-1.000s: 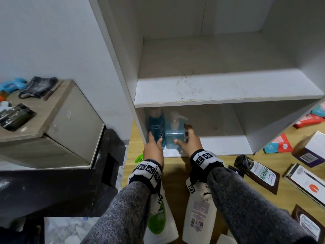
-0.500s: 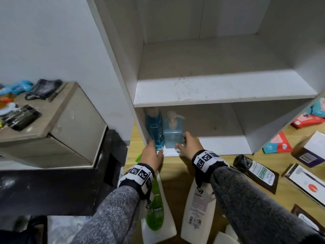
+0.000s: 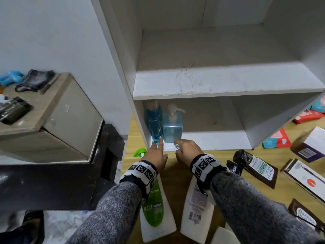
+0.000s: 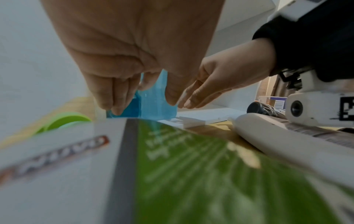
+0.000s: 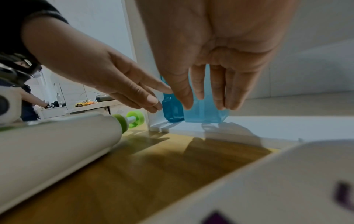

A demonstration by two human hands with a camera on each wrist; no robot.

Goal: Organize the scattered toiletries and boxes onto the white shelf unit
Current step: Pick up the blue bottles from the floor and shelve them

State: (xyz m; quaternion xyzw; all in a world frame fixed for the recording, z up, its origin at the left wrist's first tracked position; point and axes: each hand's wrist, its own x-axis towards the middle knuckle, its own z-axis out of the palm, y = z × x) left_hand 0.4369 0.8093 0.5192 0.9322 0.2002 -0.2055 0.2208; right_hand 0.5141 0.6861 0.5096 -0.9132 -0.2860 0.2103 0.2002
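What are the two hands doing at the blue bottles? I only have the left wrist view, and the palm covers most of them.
Observer: The head view shows neither hand gripping. The left hand and right hand both reach in with straight fingers towards the bottle bases.
Operator: Are the bottles standing?
Observer: Yes. The dark blue bottle and the light blue pump bottle stand upright, side by side, at the left end of the lower compartment.
Operator: Is the right hand touching the pump bottle?
Observer: I cannot tell. In the right wrist view its fingers hang straight in front of the bottle, with nothing curled round it.
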